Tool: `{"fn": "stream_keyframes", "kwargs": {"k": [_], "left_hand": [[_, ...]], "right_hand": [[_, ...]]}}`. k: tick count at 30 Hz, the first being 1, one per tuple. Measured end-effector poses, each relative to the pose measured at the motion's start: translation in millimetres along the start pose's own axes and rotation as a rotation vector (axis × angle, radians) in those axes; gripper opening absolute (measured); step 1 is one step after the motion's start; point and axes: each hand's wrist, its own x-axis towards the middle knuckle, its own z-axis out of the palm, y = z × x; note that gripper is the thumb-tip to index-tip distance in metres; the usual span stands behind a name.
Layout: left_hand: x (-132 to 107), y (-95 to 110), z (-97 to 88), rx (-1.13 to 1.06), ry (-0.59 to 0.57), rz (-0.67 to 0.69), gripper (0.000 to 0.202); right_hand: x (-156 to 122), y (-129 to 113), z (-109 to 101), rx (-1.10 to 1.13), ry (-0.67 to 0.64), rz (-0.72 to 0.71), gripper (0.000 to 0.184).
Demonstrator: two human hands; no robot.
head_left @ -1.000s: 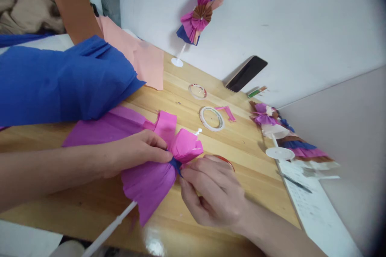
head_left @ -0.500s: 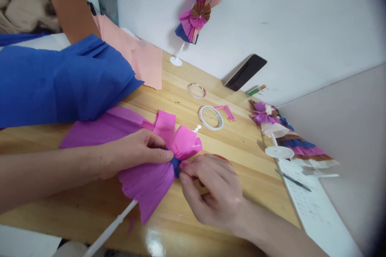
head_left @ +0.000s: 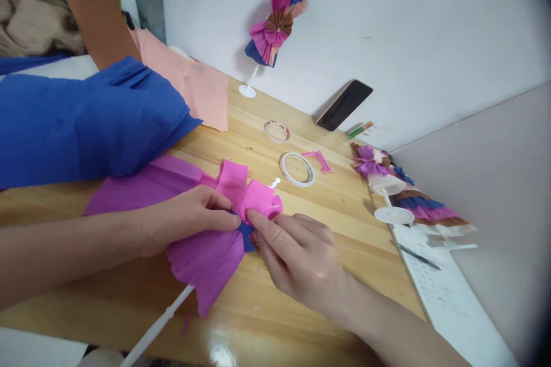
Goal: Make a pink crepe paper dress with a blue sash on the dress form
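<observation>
A small crepe paper dress lies on the table, with a purple skirt [head_left: 209, 266], a pink top [head_left: 259, 198] and a blue paper strip [head_left: 247, 236] at the waist. It sits on a white stand rod [head_left: 158, 325] that comes out below the skirt; a white tip [head_left: 275, 183] shows past the top. My left hand [head_left: 189, 218] pinches the waist, its thumb on the blue strip. My right hand [head_left: 301, 255] is closed at the other side of the waist, index fingertip pressed on the pink top. Its thumb and the strip's end are partly hidden.
Blue paper [head_left: 99, 126], pink-peach paper [head_left: 206, 92] and a purple sheet [head_left: 142, 186] lie left. Tape rolls [head_left: 310, 175] [head_left: 276, 131], a pink scrap [head_left: 322, 161] and a phone [head_left: 345, 105] lie beyond. Paper-dressed stands [head_left: 269, 40] [head_left: 394, 215] and a pen [head_left: 417, 255] are there too.
My right hand's index finger has moved up and left from the blue strip onto the pink top. The left hand keeps its hold at the waist. The view has shifted slightly.
</observation>
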Motion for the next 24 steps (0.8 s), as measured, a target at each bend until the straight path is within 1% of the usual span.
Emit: {"fn": "stream_keyframes", "kwargs": {"k": [3,7,11,14,17,20,22,24], "left_hand": [[0.5,-0.9,0.0,-0.06,0.005,-0.01,0.02],[0.0,-1.0,-0.1,-0.078,0.035,-0.008,0.02],[-1.0,0.7,0.8,-0.085,0.043,-0.006,0.019],[-0.6,1.1,0.7,-0.054,0.045,-0.012,0.021],[-0.2,0.9,0.1,-0.047,0.039,-0.031,0.023],[-0.5,0.6,-0.1,-0.044,0.026,-0.043,0.023],[-0.6,0.6,0.2,-0.03,0.016,-0.043,0.024],[-0.4,0.6,0.8,-0.018,0.017,-0.04,0.024]], "right_hand": [[-1.7,0.0,-0.4,0.029,0.027,-0.024,0.029],[-1.9,0.0,0.6,0.016,-0.018,-0.036,0.027],[0.3,-0.8,1.7,0.017,-0.009,-0.031,0.029],[1.8,-0.5,0.0,0.078,0.012,0.037,0.023],[3.4,2.2,-5.1,0.196,0.098,0.135,0.023],[5.9,7.3,-11.5,0.178,0.177,0.235,0.023],[7.6,10.6,-14.0,0.144,0.167,0.27,0.019],[8.6,12.6,-14.4,0.126,0.123,0.275,0.013]]}}
